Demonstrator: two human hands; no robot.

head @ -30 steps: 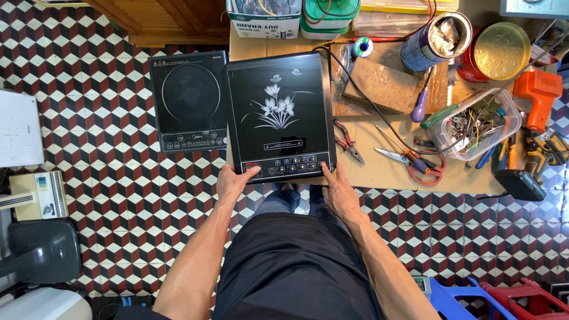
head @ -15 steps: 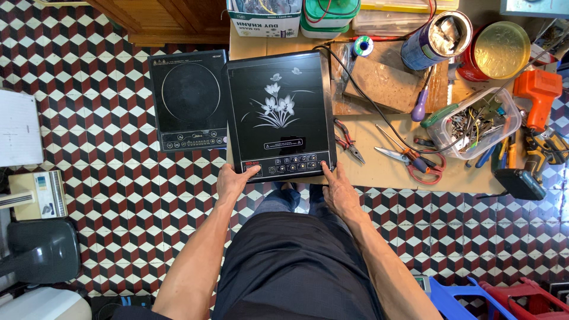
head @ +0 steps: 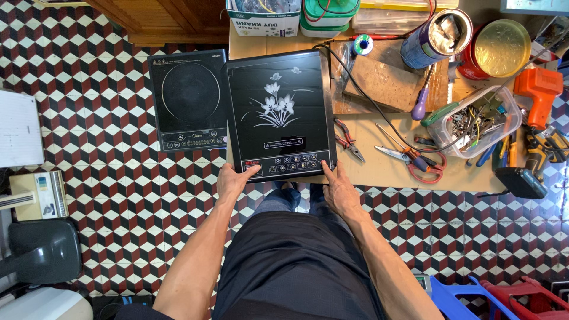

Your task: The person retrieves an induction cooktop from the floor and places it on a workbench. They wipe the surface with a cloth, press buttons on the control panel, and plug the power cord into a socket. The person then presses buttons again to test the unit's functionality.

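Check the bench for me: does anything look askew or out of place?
The flower-patterned induction cooker held by the left hand and right hand overhangs the table edge. A second black cooker lies on the floor beside it.

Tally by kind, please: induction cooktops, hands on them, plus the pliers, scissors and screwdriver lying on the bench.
Induction cooktops: 2, flower-printed cooktop and plain cooktop
Hands gripping the flowered one: 2, left hand, right hand
Pliers: 1
Scissors: 1
Purple-handled screwdriver: 1
Total: 7
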